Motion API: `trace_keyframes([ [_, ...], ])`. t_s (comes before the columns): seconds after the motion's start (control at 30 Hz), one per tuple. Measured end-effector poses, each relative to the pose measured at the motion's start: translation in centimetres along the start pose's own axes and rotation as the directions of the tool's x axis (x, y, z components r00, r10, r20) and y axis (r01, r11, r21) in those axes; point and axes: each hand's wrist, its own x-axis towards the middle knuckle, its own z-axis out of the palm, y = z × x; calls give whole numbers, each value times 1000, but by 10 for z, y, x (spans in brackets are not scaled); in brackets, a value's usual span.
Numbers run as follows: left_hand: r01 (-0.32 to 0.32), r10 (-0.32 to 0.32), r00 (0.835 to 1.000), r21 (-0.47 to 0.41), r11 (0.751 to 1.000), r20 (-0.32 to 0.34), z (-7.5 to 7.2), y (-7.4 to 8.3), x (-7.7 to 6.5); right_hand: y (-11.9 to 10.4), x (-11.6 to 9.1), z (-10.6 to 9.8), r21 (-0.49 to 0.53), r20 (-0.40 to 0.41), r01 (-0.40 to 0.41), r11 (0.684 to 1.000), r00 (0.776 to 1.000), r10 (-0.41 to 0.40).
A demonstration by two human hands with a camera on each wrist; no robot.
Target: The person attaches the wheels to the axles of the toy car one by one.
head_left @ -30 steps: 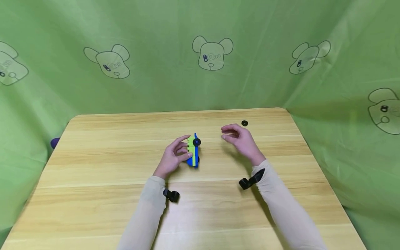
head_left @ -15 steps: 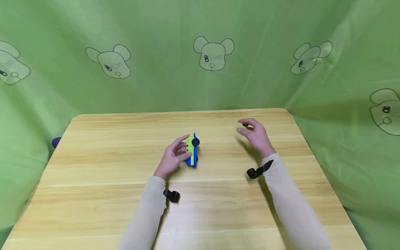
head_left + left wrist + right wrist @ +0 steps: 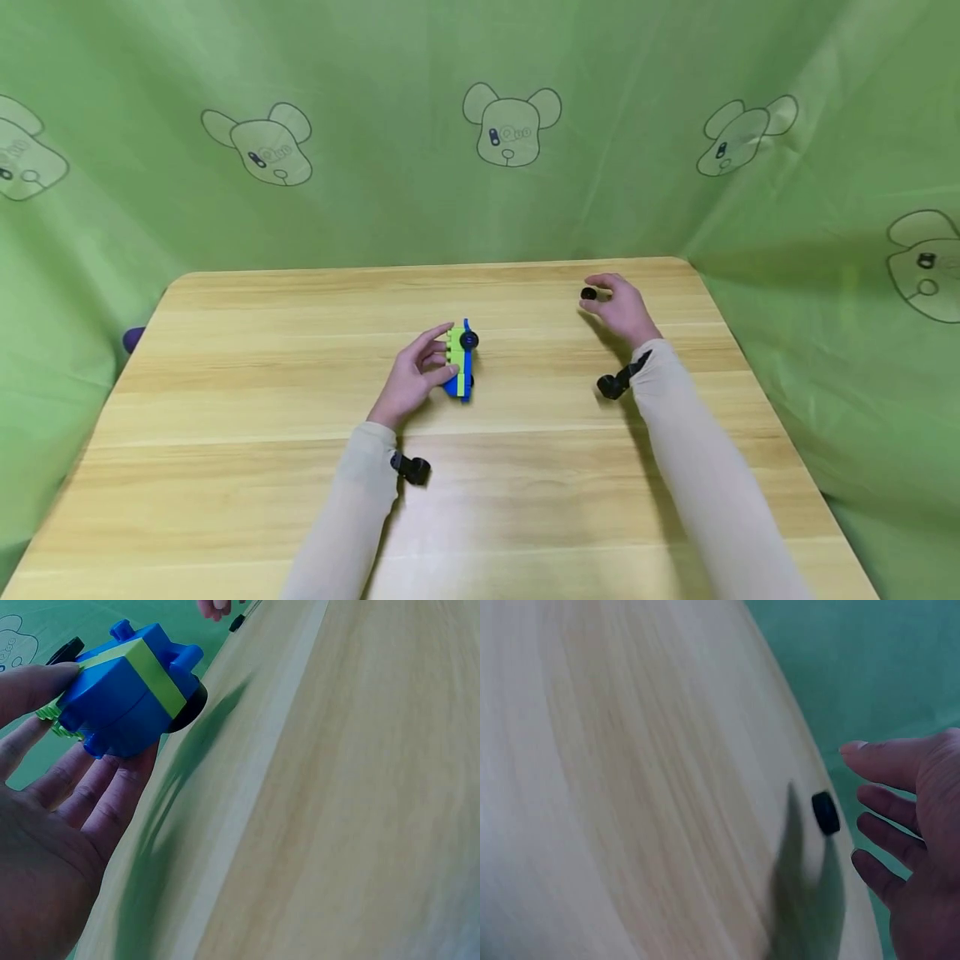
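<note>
My left hand (image 3: 412, 375) holds a blue and lime-green toy car (image 3: 458, 362) built of blocks, pinched between thumb and fingers. In the left wrist view the car (image 3: 127, 694) is raised over its shadow, with black wheels on it. At the far right, my right hand (image 3: 621, 310) reaches around a small black wheel (image 3: 588, 293) with fingers and thumb spread. Seen from the right wrist, this wheel (image 3: 826, 813) lies on the table near its edge, and the fingertips of the right hand (image 3: 907, 817) are apart from it.
The pale wooden table (image 3: 247, 517) stretches under both hands. Its far edge runs just beyond the loose wheel. A green curtain (image 3: 390, 192) with bear-head prints hangs behind and on both sides. Something purple (image 3: 133, 339) shows past the left edge.
My right hand has moved right and away from me, up to the loose black wheel. The left hand has stayed nearly still with the toy car.
</note>
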Motion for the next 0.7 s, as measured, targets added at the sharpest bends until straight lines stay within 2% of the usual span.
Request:
trace_keyframes([
  [0.2,-1,1,1000,-6,1000,-3,1,-1,1,14,10,1,-45,2,1,999,1000,-1],
  [0.43,24,-24,1000,11,1000,9,3,1,2,20,20,2,-92,-17,-4,996,1000,3],
  [0.7,38,-38,998,-7,999,41,1,36,-4,23,22,6,-156,-46,24,987,998,-31],
])
